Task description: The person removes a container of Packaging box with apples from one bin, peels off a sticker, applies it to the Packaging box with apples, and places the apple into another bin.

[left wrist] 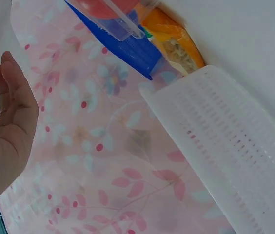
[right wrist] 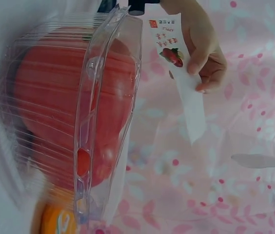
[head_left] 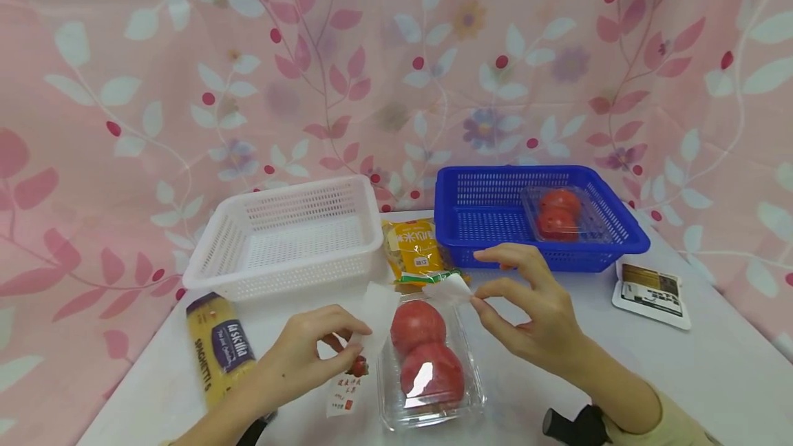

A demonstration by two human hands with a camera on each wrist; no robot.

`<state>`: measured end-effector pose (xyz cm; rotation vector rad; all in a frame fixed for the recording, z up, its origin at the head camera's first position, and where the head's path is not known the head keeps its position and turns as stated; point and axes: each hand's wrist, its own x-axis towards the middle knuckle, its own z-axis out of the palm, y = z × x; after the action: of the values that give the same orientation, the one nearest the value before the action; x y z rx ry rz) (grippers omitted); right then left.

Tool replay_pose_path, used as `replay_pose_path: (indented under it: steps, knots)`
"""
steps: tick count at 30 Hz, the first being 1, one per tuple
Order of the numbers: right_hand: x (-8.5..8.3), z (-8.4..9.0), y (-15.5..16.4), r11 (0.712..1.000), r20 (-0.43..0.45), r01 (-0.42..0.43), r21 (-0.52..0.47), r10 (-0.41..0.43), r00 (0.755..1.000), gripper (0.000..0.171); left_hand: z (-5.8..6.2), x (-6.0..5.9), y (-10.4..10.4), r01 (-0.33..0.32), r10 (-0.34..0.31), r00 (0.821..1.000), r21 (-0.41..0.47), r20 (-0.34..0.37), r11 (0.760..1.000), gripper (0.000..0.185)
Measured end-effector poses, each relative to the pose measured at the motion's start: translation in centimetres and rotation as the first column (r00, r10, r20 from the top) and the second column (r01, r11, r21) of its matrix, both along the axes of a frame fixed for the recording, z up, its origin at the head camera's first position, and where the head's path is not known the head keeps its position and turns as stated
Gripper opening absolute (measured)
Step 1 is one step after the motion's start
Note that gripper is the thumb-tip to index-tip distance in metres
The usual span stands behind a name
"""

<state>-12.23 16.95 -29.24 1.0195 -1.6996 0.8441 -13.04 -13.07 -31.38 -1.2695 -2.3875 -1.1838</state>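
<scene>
Two tomatoes (head_left: 427, 353) lie in a closed clear plastic clamshell box (head_left: 434, 418) in front of me. My left hand (head_left: 316, 349) pinches a long white paper label (head_left: 378, 315) printed with a red fruit and red writing, beside the box's left edge. In the right wrist view this label (right wrist: 191, 109) hangs from the fingers and thumb. Above the box's far right corner, my right hand (head_left: 539, 319) pinches a smaller white paper piece (head_left: 452, 289) between thumb and forefinger. That piece (right wrist: 259, 160) appears apart from the label in the right wrist view.
Behind stand a white basket (head_left: 281, 281) and a blue basket (head_left: 533, 257), which holds another clear box of tomatoes (head_left: 559, 215). A yellow food bag (head_left: 418, 250) lies between them. A spaghetti pack (head_left: 213, 343) lies left, a white-and-black packet (head_left: 650, 294) right.
</scene>
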Motion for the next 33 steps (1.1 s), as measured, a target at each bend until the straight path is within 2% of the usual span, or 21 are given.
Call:
replay_pose_path:
  steps: [3,5,10,12,17,22,25,29,33]
  knots:
    - [-0.1,-0.1,0.1,1.0,0.009,0.004,0.003,-0.004,1.0,0.026,-0.3,-0.5,-0.8,-0.085,0.087,0.996,-0.086,0.014,0.993,0.026]
    - [-0.3,-0.1,0.1,1.0,0.006,0.001,0.003,-0.001,1.0,0.026,-0.3,-0.8,-1.4,-0.123,0.133,0.99,-0.166,0.054,0.978,0.026]
    - [-0.5,-0.3,0.1,1.0,0.022,0.011,0.018,-0.011,1.0,0.025,-0.5,-1.6,-2.8,-0.123,0.199,0.962,-0.35,0.189,0.929,0.03]
    - [-0.6,-0.4,0.1,1.0,0.034,0.015,0.027,-0.015,0.999,0.025,-0.8,-2.0,-3.2,-0.12,0.214,0.954,-0.388,0.209,0.914,0.029]
    - [-0.8,-0.6,0.0,0.999,0.051,0.017,0.041,-0.019,0.999,0.024,-1.6,-2.7,-4.0,-0.151,0.261,0.949,-0.475,0.174,0.867,0.022]
    - [-1.1,-0.8,0.0,0.999,0.058,0.017,0.049,-0.02,0.998,0.024,-2.1,-3.8,-4.3,-0.239,0.364,0.925,-0.577,0.109,0.781,0.016]
    - [-1.3,-1.0,-0.1,0.998,0.067,0.006,0.059,-0.01,0.998,0.023,-2.5,-4.7,-4.3,-0.275,0.394,0.917,-0.613,0.065,0.741,0.017]
    - [-1.6,-1.3,-0.3,0.997,0.094,-0.009,0.08,0.002,0.996,0.022,-3.1,-5.5,-4.5,-0.287,0.407,0.913,-0.655,0.034,0.699,0.018]
    - [-1.9,-1.7,-0.5,0.994,0.138,-0.003,0.109,-0.012,0.99,0.022,-3.5,-5.5,-4.7,-0.287,0.431,0.902,-0.706,0.029,0.648,0.023]
